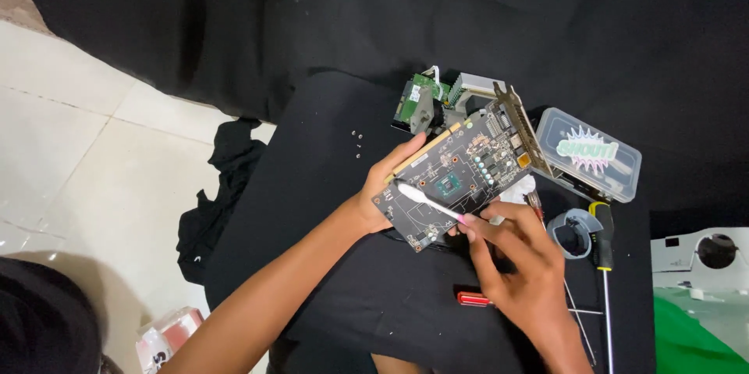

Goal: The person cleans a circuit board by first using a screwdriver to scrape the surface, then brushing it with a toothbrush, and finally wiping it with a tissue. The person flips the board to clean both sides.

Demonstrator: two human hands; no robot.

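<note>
Presently a dark circuit board (456, 179) is held tilted above the black cloth-covered table (328, 187), its left edge gripped between the thumb and fingers of the left hand (382, 191). A white toothbrush (425, 201) is pinched in the fingers of the right hand (515, 253), its head laid on the board left of the square chip (448, 183). Judging by this, light, short strokes are best kept away from the small components, and the board should be steadied firmly.

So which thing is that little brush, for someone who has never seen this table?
Start at the dark circuit board tilted over the black cloth. The brush lies across its lower left, pinched by the right hand. It is the only slim white stick there, with a pink end.
</note>
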